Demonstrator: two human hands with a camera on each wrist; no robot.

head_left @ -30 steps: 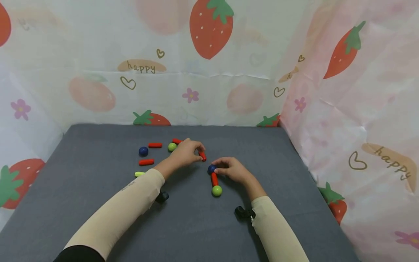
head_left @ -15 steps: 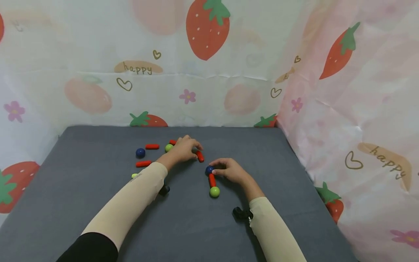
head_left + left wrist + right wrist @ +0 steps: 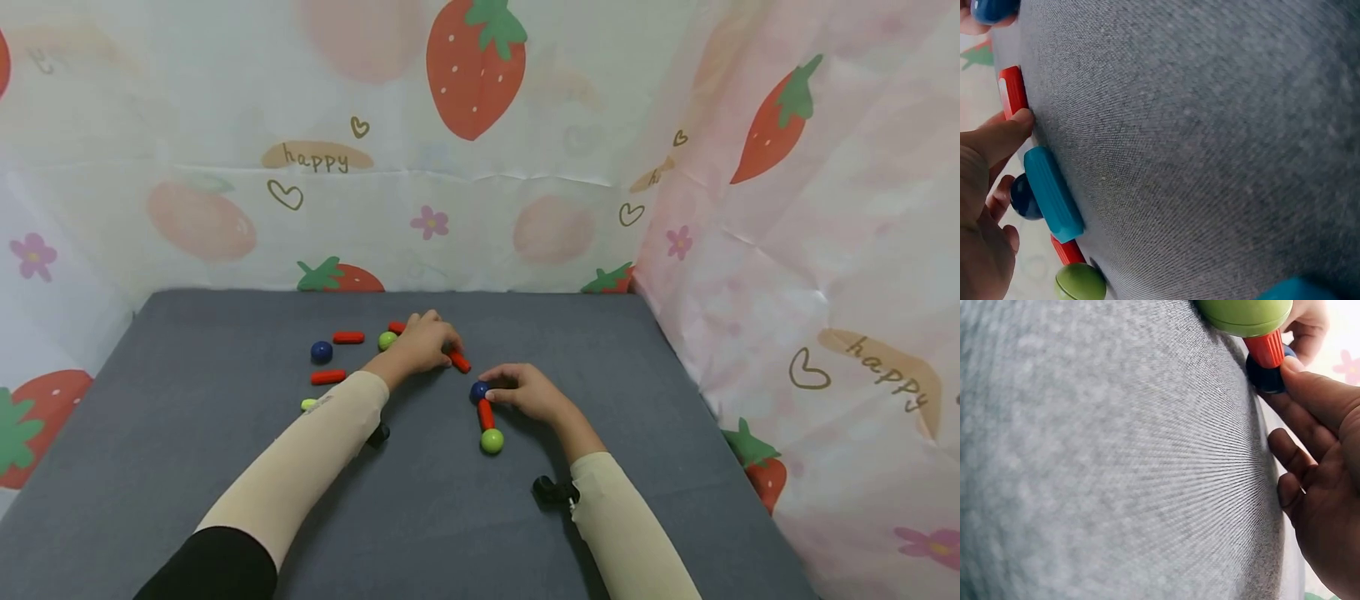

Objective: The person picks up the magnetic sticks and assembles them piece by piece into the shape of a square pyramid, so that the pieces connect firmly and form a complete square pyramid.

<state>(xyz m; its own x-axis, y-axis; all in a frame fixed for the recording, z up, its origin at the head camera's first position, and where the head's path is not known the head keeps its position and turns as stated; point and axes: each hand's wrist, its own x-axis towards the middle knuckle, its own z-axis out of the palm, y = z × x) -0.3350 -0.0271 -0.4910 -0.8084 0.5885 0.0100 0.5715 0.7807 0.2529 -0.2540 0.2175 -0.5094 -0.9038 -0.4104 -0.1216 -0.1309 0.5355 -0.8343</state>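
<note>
Where the red stick [image 3: 460, 362] lies: between left hand [image 3: 422, 344] and right hand [image 3: 528, 390], pinched by the left, the nearer.
Long axis: slanted, its free end aimed roughly at the blue ball [image 3: 478, 392], just apart.
Blue ball: held by the right hand between thumb and finger.

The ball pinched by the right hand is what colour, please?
Dark blue ball, clearest in the head view.

The red stick [image 3: 461, 362] at the left hand [image 3: 422, 343] now slants more toward the tabletop's [image 3: 600, 350] right edge, its near end closer to the right-hand blue ball [image 3: 477, 392]. The left sleeve [image 3: 311, 467] hides more of the yellow-green stick [image 3: 307, 404].
</note>
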